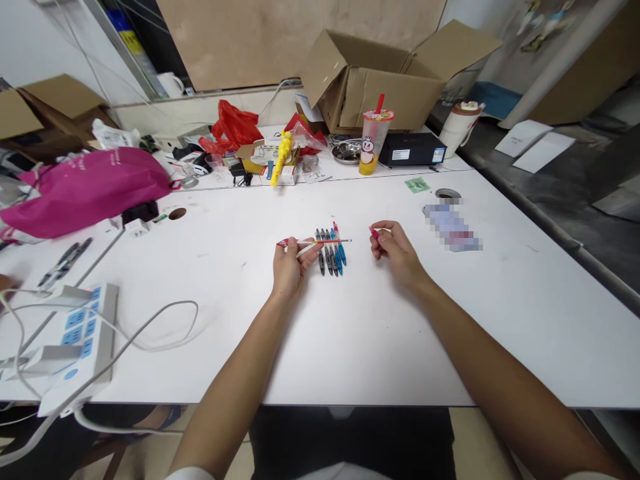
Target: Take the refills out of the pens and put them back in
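My left hand (290,270) is closed around a red pen (283,243), held level above the table. A thin refill (343,241) with a metal tip sticks out of it to the right, over a row of pens. A little to the right, my right hand (400,257) pinches a small pinkish-red pen part (374,233), apart from the left hand. Between the hands, several black pens (329,261) and blue pens (342,253) lie side by side. A pink-tipped piece (335,227) shows at the row's far end; the refill partly covers the row.
A blurred-out flat object (453,228) lies on the right. At the back stand a drink cup with a straw (373,140), a black box (413,150) and an open carton (390,97). A power strip (83,333) with loose cables and a magenta bag (95,187) occupy the left.
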The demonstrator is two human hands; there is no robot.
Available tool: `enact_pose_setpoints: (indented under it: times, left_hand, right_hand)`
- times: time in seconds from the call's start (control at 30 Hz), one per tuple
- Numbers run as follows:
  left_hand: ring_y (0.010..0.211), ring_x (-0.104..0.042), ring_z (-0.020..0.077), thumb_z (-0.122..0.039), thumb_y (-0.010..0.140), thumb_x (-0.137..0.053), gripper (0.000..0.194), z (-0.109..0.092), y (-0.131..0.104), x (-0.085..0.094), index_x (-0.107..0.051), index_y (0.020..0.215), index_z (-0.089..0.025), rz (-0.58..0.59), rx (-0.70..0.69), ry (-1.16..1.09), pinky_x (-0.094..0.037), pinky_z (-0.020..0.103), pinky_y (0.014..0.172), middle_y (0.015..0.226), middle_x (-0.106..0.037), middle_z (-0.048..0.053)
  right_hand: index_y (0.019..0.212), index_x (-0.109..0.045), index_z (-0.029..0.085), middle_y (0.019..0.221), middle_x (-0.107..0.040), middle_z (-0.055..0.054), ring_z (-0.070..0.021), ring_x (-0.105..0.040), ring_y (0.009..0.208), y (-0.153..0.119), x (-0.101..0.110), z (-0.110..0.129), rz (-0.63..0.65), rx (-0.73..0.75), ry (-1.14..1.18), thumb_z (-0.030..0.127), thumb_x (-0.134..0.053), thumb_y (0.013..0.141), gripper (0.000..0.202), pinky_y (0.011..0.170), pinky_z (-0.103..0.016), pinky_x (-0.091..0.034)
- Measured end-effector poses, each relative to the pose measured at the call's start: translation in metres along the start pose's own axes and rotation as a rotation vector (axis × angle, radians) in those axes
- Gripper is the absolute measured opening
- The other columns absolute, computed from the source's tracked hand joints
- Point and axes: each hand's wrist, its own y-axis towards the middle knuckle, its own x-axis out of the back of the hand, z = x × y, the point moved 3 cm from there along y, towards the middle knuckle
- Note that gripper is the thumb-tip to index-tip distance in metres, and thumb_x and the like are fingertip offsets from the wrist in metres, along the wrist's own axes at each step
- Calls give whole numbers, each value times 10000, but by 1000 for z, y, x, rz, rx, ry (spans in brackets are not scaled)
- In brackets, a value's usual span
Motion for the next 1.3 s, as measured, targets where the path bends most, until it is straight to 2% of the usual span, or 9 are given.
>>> enact_pose_setpoints:
  times: [0.07,0.17,0.33,0.57,0.83,1.3]
  left_hand:
    - [846,-782,182,-284,1040,-492,114,1,-2,-2,-451,977,-198,19,-13,25,-610,245,704,1001,-740,86]
    - [827,-781,178,-305,1042,-488,124,3,-4,-3,-453,982,-202,42,-39,67,-611,248,696,1000,-738,74]
    - [836,-782,194,-342,1016,-549,170,7,-5,-5,-446,980,-211,80,-49,101,-606,262,685,1013,-732,81]
    - [867,-774,191,-322,1009,-561,145,4,-5,-3,-501,982,-193,52,-36,117,-596,246,651,1053,-742,113]
    - [935,-755,178,-294,1019,-532,130,-12,1,9,-554,954,-184,-88,-52,65,-549,202,563,1139,-748,123]
    - [937,-739,149,-318,966,-644,162,-13,1,10,-648,939,-158,-67,-58,53,-538,181,609,1160,-734,112]
  right_hand:
    - [1103,-616,251,786,-505,31,-129,-464,662,-4,-8,-4,41,-26,-85,357,-579,918,216,626,-292,-400]
    - [1062,-693,232,724,-463,34,-130,-412,639,-10,-19,-6,104,-44,-251,431,-626,915,256,596,-292,-352]
    - [949,-741,199,645,-451,36,-130,-395,612,-14,-23,-3,29,-5,-315,480,-668,889,297,570,-291,-319]
    - [887,-750,194,618,-434,34,-126,-382,586,-13,-20,-2,-28,32,-337,493,-671,884,310,546,-289,-308]
    - [829,-751,192,605,-402,35,-125,-356,584,-7,-8,-2,-115,33,-306,506,-700,852,318,526,-285,-295]
    - [860,-791,196,625,-508,12,-131,-408,609,-4,-4,-2,-136,2,-293,528,-721,828,341,544,-284,-332]
